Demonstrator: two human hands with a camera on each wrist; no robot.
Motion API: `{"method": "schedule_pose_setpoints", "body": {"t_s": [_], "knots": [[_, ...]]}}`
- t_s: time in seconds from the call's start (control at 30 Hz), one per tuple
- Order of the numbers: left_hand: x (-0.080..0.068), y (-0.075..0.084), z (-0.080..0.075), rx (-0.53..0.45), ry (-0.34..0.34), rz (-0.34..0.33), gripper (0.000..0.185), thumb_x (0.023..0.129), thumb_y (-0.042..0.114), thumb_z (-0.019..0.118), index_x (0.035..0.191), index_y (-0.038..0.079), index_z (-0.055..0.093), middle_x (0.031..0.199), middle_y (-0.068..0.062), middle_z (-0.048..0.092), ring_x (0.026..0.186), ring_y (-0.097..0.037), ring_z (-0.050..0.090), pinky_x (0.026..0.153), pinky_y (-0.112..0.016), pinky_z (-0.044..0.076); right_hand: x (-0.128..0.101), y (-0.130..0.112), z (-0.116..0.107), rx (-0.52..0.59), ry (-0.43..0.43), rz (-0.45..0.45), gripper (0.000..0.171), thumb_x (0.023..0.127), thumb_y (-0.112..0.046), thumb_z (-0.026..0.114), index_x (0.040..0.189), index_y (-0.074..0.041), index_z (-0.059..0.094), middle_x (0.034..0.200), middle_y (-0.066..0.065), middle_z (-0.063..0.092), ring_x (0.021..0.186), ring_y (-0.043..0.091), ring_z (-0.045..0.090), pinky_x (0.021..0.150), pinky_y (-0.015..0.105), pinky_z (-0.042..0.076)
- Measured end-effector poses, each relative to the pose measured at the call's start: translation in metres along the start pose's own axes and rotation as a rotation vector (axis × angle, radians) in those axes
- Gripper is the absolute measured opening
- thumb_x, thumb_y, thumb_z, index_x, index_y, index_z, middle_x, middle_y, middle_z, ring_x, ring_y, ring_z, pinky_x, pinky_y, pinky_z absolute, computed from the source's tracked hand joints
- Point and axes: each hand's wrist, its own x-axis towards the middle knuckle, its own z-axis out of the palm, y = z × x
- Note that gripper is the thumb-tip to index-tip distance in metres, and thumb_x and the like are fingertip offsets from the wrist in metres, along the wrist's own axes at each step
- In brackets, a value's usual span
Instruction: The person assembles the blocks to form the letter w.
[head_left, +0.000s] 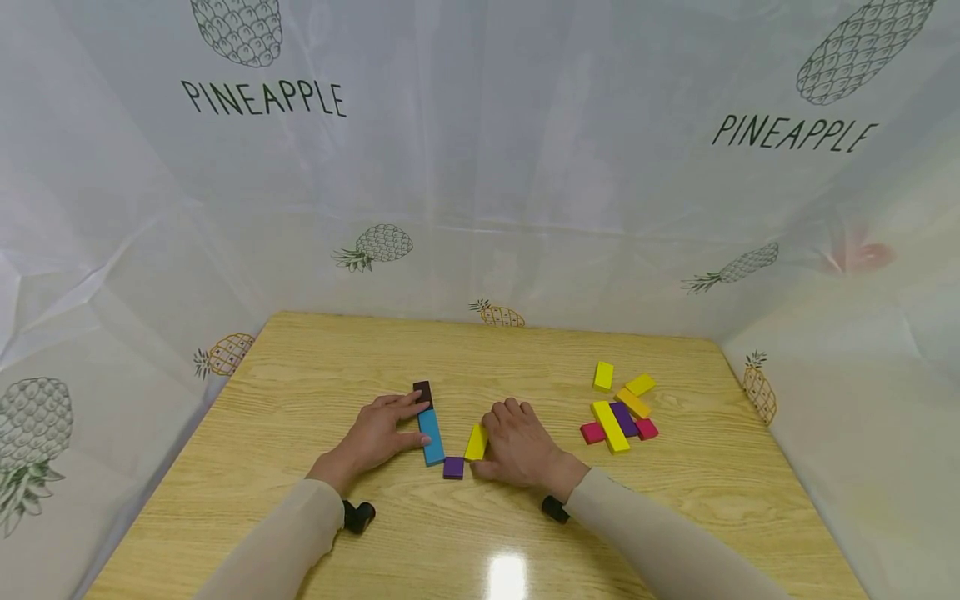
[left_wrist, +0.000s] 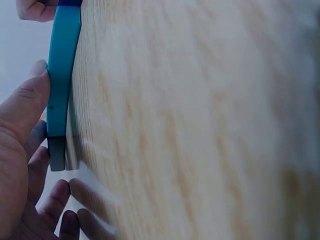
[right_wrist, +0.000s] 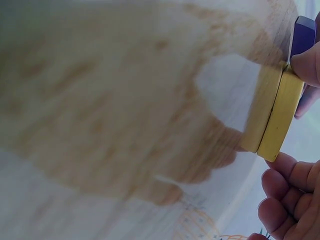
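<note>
Left hand: flat on the worktop, fingers straight, touching the blue block; dark brown block touches its far end. Purple block just beside the blue block's near end. Right hand: fingers curled, thumb pressing the yellow block. Far right: loose pile of blocks, yellow, purple, pink.

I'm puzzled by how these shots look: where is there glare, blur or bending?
Head view: a lamp glare spot on the glossy table, and straight edges bow, wide-angle style. Left wrist view: the blue block is sharp, the wood beyond smeared. Right wrist view: the yellow block mirrors in the tabletop, which is soft.
</note>
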Motion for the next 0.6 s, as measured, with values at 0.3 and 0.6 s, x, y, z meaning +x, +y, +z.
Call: {"method": "schedule_pose_setpoints", "body": {"t_s": [0.3,0.6], "knots": [[-0.001,0.0,0.0,-0.009,-0.002,-0.002,0.066,0.096,0.049,0.076,0.154,0.023,0.058,0.167,-0.002,0.044,0.153,-0.04,0.038,0.123,-0.072,0.025,0.001,0.004,0.0,0.044,-0.003,0.022,0.067,0.09,-0.071,0.063,0.116,-0.009,0.067,0.108,0.004,0.062,0.097,0.023,0.049,0.085,0.036,0.04],[0.0,0.0,0.0,-0.017,-0.003,0.004,0.067,0.095,0.048,0.076,0.154,0.022,0.058,0.167,-0.003,0.044,0.153,-0.04,0.037,0.123,-0.072,0.024,-0.002,0.031,-0.008,0.073,0.056,0.072,0.063,0.094,-0.062,0.067,0.123,-0.006,0.067,0.114,0.009,0.062,0.103,0.027,0.05,0.089,0.041,0.041]]}}
